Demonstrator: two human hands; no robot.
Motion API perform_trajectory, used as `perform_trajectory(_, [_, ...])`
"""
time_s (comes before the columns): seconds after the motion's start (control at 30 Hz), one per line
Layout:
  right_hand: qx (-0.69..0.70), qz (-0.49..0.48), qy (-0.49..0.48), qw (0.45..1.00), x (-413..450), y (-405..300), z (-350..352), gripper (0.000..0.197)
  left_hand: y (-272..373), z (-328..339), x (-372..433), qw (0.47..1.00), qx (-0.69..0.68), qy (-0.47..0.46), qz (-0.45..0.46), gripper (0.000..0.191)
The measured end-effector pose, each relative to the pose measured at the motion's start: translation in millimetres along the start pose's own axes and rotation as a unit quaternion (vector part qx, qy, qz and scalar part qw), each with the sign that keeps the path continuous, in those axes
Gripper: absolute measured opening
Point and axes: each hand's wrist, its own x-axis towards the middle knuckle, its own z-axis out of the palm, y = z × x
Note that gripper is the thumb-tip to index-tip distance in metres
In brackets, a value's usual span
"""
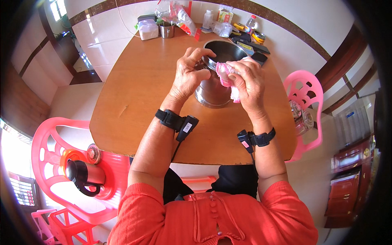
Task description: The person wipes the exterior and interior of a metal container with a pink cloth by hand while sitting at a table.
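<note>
A tall stainless steel pot [213,93] stands on the wooden table [137,88] before me, its dark inside visible from above. My left hand [190,69] grips the left side of its rim, fingers over the edge and thumb against the outside. In my right hand [249,78] is a pink and white cloth [226,73], pinched over the near right part of the rim. A fold of the cloth hangs down beside the pot's wall. Both wrists wear black straps with small black devices.
Along the table's far edge stand a metal cup [167,30], a tissue pack [148,29], plastic bags, a glass jar [208,19] and a bottle [250,24]. Pink plastic chairs flank the table; the left one [114,165] holds a kettle [88,174], the right one [318,122] jars.
</note>
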Motion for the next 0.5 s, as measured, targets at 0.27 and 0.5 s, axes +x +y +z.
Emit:
perform_trajectory(0.27, [0.126,0.07,-0.01,0.99,-12,24,-4,0.036,8,0,2,1.0,0.004,-0.005,-0.02,0.042])
perform_trajectory(0.5, [0.174,0.089,0.005,0.981,-16,20,-10,0.03,14,-1,2,0.993,-0.098,0.0,-0.071,0.044])
